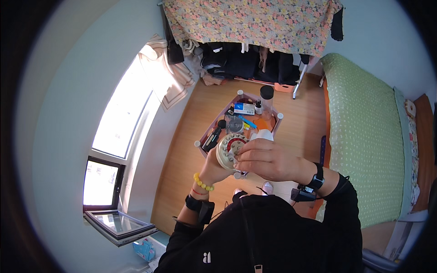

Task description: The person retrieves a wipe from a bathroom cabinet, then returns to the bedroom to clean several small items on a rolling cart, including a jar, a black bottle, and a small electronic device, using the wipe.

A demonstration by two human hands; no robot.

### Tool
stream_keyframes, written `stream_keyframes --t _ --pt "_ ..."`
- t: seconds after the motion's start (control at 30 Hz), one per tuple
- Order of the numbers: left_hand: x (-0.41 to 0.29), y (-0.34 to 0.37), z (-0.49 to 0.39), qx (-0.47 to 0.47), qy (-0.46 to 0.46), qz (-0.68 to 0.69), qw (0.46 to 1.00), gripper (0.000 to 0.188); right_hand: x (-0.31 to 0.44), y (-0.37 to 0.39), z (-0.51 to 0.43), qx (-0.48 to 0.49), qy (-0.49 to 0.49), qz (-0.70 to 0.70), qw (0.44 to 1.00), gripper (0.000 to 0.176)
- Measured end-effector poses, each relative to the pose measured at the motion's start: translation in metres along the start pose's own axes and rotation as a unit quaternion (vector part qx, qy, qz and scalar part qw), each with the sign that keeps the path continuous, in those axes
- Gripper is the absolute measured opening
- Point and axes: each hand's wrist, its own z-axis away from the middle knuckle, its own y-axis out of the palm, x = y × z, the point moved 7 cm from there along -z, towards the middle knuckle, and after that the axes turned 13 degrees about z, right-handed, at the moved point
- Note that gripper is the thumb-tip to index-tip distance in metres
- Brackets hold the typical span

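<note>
My left hand [218, 167] grips a round cream-coloured device [223, 145] from its left side and below. Metal studs ring its upward face, and a dark red arc shows inside them. Pinched in my right hand [266, 158] is a thin white sheet [263, 135], perhaps a tissue or wipe. Its upper end sticks out beyond my fingers, and a small white part presses against the middle of the studded face. My right fingers cover the device's right side. Both hands are above the near side of a small cart [222, 112].
On the cart stand a clear bottle with a black lid [266, 102], a small dark bottle [258, 107], a blue-and-white box [244, 108], a clear round container [235, 125] and a black handheld device [213, 136]. A bed [365, 143] lies right; an open window sash [119, 223] juts in left.
</note>
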Motion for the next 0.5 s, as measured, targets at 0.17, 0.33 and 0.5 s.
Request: stream_keyframes --t 0.17,0.33,0.5 --pt "-0.002 0.003 0.002 0.016 0.033 -0.011 0.999 0.075 -0.015 -0.003 0.008 0.004 0.099 -0.184 0.978 0.02" --pt "-0.011 0.004 0.003 0.017 0.083 -0.015 0.996 0.079 -0.045 -0.006 0.041 -0.113 0.29 -0.365 0.877 0.012" --pt "-0.016 -0.005 0.0 -0.042 0.079 -0.009 0.996 0.068 -0.079 0.015 0.08 -0.166 0.508 -0.418 0.735 0.012"
